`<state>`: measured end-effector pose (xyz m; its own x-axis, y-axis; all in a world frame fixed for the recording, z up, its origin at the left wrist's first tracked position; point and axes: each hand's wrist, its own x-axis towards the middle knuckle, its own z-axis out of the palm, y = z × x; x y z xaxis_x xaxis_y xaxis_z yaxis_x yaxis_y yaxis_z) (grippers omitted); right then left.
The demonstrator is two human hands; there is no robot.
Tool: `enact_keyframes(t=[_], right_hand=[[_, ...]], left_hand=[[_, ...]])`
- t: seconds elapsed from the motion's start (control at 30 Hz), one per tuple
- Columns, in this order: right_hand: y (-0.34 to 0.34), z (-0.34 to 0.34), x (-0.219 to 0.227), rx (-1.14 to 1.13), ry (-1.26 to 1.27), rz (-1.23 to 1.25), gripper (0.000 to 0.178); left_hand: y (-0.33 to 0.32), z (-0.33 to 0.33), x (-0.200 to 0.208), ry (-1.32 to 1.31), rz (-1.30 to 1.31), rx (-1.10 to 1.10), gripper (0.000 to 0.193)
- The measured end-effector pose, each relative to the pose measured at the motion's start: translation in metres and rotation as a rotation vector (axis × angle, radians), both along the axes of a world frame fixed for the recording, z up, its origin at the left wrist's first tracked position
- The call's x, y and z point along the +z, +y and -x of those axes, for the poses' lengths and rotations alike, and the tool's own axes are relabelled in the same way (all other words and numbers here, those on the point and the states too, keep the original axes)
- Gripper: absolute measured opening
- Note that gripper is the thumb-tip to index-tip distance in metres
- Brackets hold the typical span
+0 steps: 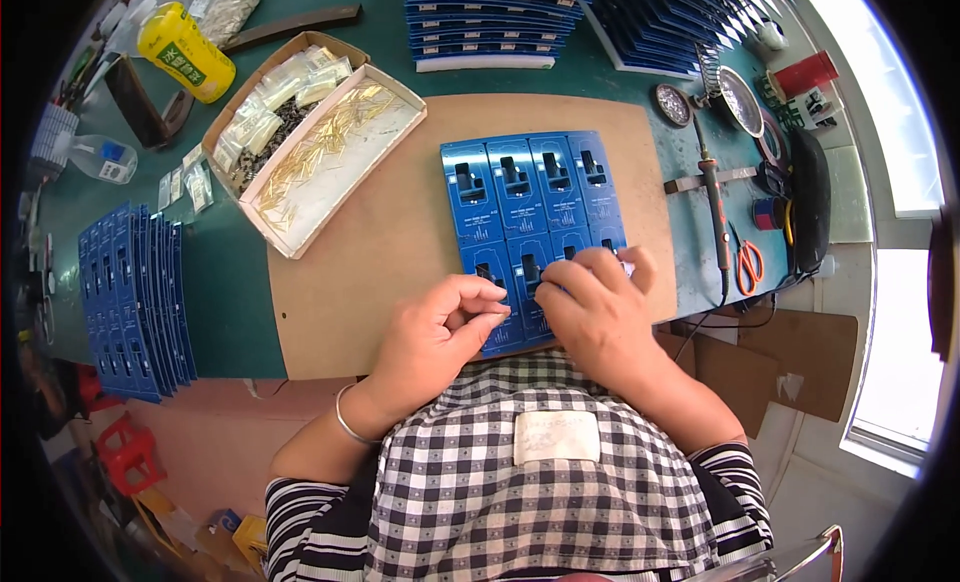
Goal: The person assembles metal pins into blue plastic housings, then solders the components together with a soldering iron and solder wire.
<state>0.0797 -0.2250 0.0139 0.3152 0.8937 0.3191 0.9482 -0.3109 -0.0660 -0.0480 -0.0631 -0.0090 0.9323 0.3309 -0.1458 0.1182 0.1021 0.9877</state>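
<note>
In front of me a blue circuit board panel (530,222), divided into several repeated units with dark cutouts, lies on a tan board (370,272). My left hand (440,327) is over the panel's lower left part, thumb and fingertips pinched together; whatever is between them is too small to make out. Over the lower right part, my right hand (600,302) has its fingers curled down toward the panel, the fingertips partly hidden behind the hand. A bit of something white shows beside its fingers. To the left, a divided cardboard box (320,132) holds thin gold-coloured pins (335,127) and small packets.
Stacked blue panels stand at the back (490,27) and left (135,302). A soldering iron (716,217), orange-handled scissors (748,267) and a round metal dish (738,102) lie on the right. A yellow bottle (187,52) is at the back left.
</note>
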Motion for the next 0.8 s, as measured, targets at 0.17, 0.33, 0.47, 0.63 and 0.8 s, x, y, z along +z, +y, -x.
enact_keyframes(t=[0.17, 0.33, 0.47, 0.63, 0.8], right_hand=[[0.010, -0.004, 0.015, 0.117, -0.114, 0.155, 0.004], [0.004, -0.007, 0.011, 0.103, -0.127, 0.127, 0.007], [0.000, -0.008, 0.004, 0.091, -0.114, 0.100, 0.015], [-0.012, -0.012, -0.005, 0.024, 0.126, -0.016, 0.025], [-0.017, -0.008, -0.001, 0.089, 0.165, -0.040, 0.031]], left_hand=[[0.002, 0.001, -0.001, -0.002, -0.086, -0.005, 0.020], [0.003, 0.004, -0.004, -0.047, -0.069, 0.013, 0.018], [0.002, 0.004, -0.004, -0.077, -0.023, 0.021, 0.016], [0.005, 0.007, -0.007, -0.083, -0.009, 0.011, 0.016], [0.004, 0.006, -0.006, -0.090, 0.017, 0.019, 0.015]])
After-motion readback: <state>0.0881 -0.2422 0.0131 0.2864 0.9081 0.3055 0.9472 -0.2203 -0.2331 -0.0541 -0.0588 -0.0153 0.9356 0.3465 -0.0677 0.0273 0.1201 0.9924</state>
